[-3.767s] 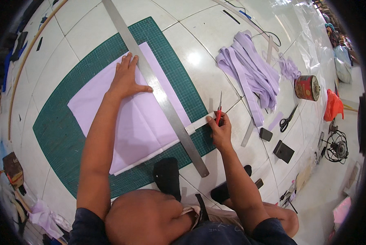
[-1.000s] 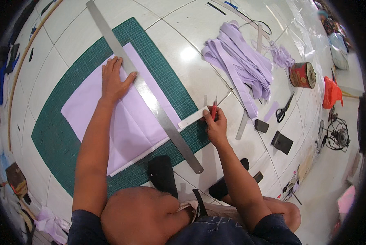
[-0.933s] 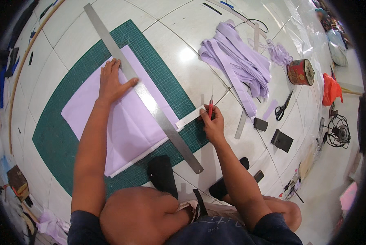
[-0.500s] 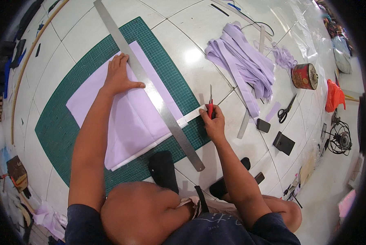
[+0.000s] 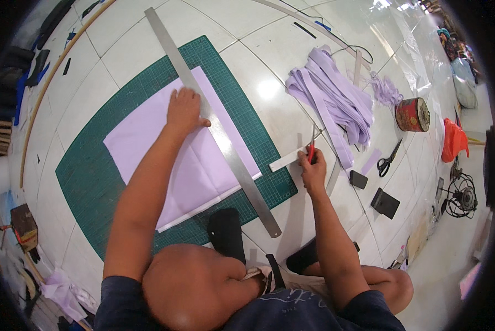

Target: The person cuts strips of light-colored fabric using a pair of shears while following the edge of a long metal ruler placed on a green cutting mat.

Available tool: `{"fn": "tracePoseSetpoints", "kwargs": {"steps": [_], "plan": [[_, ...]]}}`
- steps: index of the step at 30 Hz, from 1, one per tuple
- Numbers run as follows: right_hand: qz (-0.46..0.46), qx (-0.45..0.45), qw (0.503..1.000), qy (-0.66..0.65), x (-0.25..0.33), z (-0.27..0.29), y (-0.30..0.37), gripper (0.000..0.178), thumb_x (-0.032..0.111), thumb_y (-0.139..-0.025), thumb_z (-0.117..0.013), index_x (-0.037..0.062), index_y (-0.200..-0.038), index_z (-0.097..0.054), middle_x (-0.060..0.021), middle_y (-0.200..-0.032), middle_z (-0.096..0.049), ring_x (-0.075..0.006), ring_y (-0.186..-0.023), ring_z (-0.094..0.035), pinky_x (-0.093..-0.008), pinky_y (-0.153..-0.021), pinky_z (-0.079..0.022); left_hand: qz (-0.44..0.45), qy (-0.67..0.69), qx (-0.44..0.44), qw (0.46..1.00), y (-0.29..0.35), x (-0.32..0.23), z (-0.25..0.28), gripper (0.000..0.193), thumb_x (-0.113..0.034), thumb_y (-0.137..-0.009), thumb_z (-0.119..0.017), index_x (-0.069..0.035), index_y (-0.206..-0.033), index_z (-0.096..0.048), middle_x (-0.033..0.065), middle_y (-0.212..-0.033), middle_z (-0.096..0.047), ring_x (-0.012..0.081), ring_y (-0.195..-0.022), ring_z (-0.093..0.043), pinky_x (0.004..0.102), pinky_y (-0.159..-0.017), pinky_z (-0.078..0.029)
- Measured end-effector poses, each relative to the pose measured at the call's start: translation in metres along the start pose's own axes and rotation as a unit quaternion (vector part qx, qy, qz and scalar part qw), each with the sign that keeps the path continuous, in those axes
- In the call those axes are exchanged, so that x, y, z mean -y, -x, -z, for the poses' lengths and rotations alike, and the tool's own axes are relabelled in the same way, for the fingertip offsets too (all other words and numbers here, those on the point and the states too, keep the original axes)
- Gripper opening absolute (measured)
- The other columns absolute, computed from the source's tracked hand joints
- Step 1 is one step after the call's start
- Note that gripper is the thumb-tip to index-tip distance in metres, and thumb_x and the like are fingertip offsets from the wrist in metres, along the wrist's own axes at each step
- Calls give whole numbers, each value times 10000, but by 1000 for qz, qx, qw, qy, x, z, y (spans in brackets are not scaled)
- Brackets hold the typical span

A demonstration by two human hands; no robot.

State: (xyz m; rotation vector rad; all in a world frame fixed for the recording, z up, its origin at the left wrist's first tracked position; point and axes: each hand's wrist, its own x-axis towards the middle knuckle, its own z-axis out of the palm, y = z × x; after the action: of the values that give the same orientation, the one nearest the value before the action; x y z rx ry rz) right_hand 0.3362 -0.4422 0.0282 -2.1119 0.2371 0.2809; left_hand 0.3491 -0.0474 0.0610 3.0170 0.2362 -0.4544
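A folded lilac cloth (image 5: 189, 179) lies on a green gridded cutting mat (image 5: 95, 160). Across the cloth, near its right edge, runs a long steel ruler (image 5: 229, 151). My left hand (image 5: 185, 110) rests on the cloth and the ruler's left edge, fingers spread and holding nothing. Right of the mat's edge, my right hand (image 5: 314, 175) grips a red-handled craft knife (image 5: 311, 153), blade pointing away from me. The same hand pinches one end of a short white ruler-like strip (image 5: 285, 160), whose other end reaches over the mat.
Lilac fabric strips (image 5: 333, 94) are heaped on the tiled floor to the right. Beyond lie black scissors (image 5: 388, 159), a red tin (image 5: 412, 115), black blocks (image 5: 385, 203) and an orange-red bag (image 5: 455, 140). My black-socked foot (image 5: 225, 231) sits by the mat's near edge.
My right hand has moved right, taking the knife and white strip away from the cloth's edge. My left hand still presses at the ruler. The whole view has shifted slightly.
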Motion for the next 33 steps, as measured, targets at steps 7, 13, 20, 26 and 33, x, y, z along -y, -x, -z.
{"fn": "tracePoseSetpoints", "kwargs": {"steps": [7, 13, 20, 26, 33], "plan": [[164, -37, 984, 55, 18, -13, -17, 326, 213, -920, -633, -10, -1153, -586, -209, -1057, -612, -318, -933, -611, -410, -831, -482, 13, 45, 49, 998, 3, -17, -10, 1296, -606, -539, -875, 137, -1450, -330, 286, -1535, -328, 395, -1455, -290, 523, -1203, -213], [33, 189, 980, 54, 93, -77, 9, 364, 295, -1000, -560, 40, -1248, -480, -176, -885, -662, -226, -811, -682, -352, -651, -511, 57, -66, 131, 988, 15, -35, 7, 1506, -694, -476, -867, 127, -1525, -165, 283, -1619, -157, 415, -1522, -112, 559, -1225, -77], [160, 233, 930, 235, 145, -142, -12, 432, 374, -1013, -473, -34, -1151, -442, -308, -912, -677, -494, -862, -663, -567, -780, -510, 86, -47, 125, 987, 15, -35, 4, 1522, -706, -474, -864, 64, -1558, -123, 260, -1622, -177, 387, -1532, -108, 562, -1225, -70], [209, 244, 905, 279, 195, -193, -36, 389, 343, -1008, -474, -34, -1105, -476, -291, -961, -682, -459, -871, -685, -537, -790, -544, 77, -29, 107, 991, 19, -29, 7, 1530, -728, -462, -852, 34, -1570, -122, 226, -1638, -152, 355, -1535, -121, 568, -1224, -48], [291, 251, 868, 315, 220, -215, -41, 368, 283, -1002, -497, -70, -1070, -578, -239, -1088, -598, -416, -973, -662, -504, -798, -575, 60, -52, 112, 990, 20, -24, 4, 1530, -771, -469, -819, -7, -1585, -104, 223, -1636, -155, 370, -1533, -111, 586, -1213, -41]]}}
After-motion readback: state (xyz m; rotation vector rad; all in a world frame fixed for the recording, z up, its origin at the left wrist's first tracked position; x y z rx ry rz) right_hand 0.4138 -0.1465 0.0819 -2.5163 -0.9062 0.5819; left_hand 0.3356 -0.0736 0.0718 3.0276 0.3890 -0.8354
